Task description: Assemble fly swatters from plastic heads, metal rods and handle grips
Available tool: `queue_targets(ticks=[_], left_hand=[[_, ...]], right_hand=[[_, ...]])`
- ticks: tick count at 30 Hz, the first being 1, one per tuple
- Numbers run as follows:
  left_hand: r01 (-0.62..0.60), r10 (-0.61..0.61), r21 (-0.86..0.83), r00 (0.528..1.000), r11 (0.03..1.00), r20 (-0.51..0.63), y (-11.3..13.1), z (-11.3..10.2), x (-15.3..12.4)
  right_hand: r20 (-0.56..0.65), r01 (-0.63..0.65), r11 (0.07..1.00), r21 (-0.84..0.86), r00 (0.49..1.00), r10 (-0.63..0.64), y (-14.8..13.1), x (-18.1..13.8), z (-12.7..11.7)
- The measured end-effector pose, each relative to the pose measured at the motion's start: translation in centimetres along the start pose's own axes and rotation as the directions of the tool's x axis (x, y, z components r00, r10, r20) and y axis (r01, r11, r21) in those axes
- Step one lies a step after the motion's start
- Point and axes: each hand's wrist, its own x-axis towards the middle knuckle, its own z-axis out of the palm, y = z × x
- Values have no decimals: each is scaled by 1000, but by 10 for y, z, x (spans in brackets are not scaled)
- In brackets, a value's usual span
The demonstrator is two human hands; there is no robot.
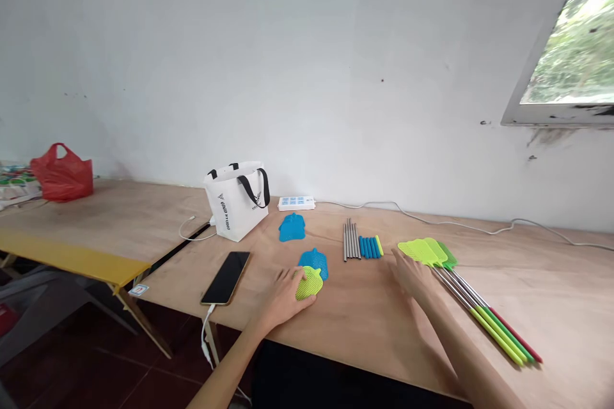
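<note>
My left hand (281,300) is closed around the edges of a yellow-green fly swatter head (309,282), thumb on the near side and fingers on the far side. That head overlaps a blue swatter head (315,261) on the table, and another blue swatter head (291,227) lies farther back. My right hand (411,271) rests low over the table with its fingers stretched forward, apparently holding nothing. Beside it lie assembled fly swatters (418,251) with metal rods and coloured handles. Left of that hand are blue handle grips (369,247), one yellow-green grip (379,245) and several metal rods (352,243).
A phone (227,277) with a white cable lies left of my left hand. Behind it stand a white tote bag (235,204) and a power strip (296,203), whose cord runs along the wall. A red plastic bag (64,176) sits on the far-left table.
</note>
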Motion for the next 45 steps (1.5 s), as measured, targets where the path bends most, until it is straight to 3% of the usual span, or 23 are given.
queue_targets(ticks=[5, 9, 12, 16, 22, 27, 31, 37, 45], left_hand=[[85, -85, 14, 996, 996, -13, 2, 14, 19], [71, -76, 50, 991, 996, 109, 3, 20, 24], [64, -70, 72, 995, 995, 71, 9, 21, 20], [72, -70, 110, 997, 991, -14, 17, 20, 18], [86, -110, 146, 981, 985, 160, 17, 13, 23], [32, -42, 135, 996, 990, 74, 16, 20, 16], [48, -59, 90, 990, 995, 126, 14, 26, 16], [48, -58, 45, 962, 998, 265, 7, 15, 28], [-73, 72, -2, 989, 997, 127, 6, 1, 15]], right_hand=[[-67, -1, 998, 70, 998, 6, -1, 13, 14], [-119, 137, 985, 105, 985, -125, -1, 18, 19], [-142, 196, 974, 115, 974, -179, -1, 20, 22], [-155, 157, 981, 109, 978, -140, 0, 22, 27], [-146, 108, 991, 78, 985, -96, 0, 26, 30], [-142, 43, 998, 56, 989, -34, -3, 30, 31], [-143, -13, 999, 34, 990, 18, -4, 27, 32], [-122, -8, 1000, 21, 992, 10, -6, -4, 32], [-97, 210, 972, 106, 975, -200, -8, -89, 33]])
